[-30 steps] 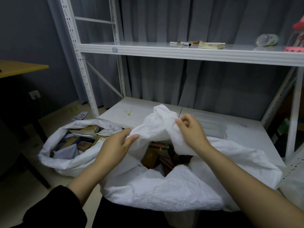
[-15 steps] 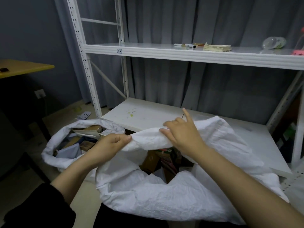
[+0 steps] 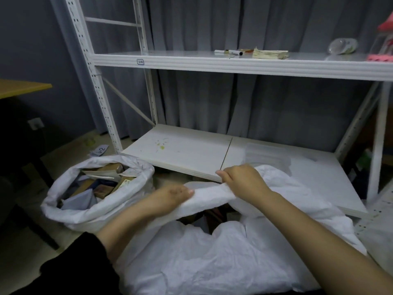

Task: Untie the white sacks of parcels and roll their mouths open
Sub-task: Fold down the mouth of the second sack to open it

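beneath curled fingers [image 3: 225,177], rolled sack mouth [image 3: 207,199]

Grey curtains [image 3: 265,107] hang behind a white metal rack [image 3: 212,66]. At left a dark blue-grey wall [image 3: 32,43] carries what seems a socket [image 3: 35,124], a yellow tabletop [image 3: 21,88] juts in, and the pale floor [image 3: 70,152] lies in dim light.

The near sack [image 3: 212,262] hides nearly all its contents.

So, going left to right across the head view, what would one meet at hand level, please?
Opened sack of parcels, left hand, right hand, white shelf post; both hands grip the near sack.
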